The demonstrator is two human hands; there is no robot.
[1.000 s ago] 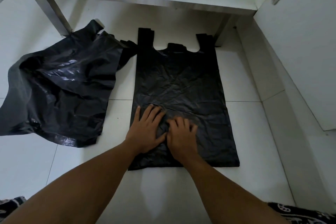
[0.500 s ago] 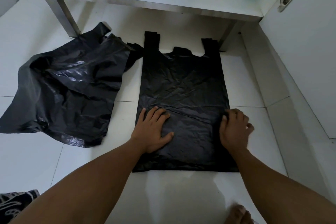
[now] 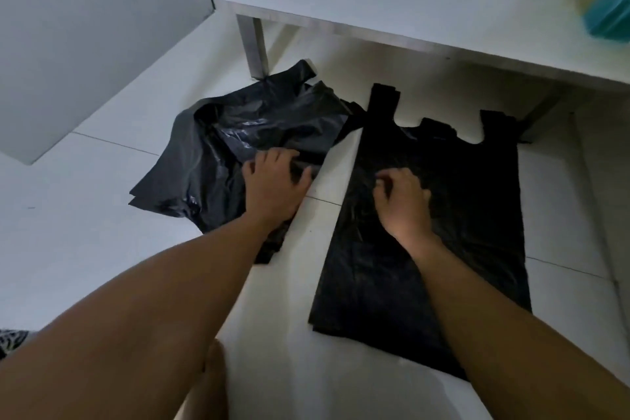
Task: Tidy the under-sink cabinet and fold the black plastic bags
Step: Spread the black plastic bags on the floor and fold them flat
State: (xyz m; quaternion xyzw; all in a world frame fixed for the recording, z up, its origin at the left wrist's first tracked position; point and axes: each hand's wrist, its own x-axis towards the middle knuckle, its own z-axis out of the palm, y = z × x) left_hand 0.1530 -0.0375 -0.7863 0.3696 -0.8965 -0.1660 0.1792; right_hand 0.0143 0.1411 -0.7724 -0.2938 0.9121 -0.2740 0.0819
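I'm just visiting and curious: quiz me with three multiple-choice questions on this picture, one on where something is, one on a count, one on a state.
1. Where does the left hand rest?
A. on the crumpled bag
B. on the white shelf
C. on the teal container

2. How many black plastic bags lie on the floor?
A. one
B. two
C. four

3. What state is the bag under the right hand in?
A. rolled into a ball
B. tied in a knot
C. spread flat, handles pointing away

Answers:
1. A, its fingers lie on the crumpled bag.
2. B, one crumpled and one flat bag show.
3. C, it lies smoothed out on the tiled floor, its handles toward the shelf.
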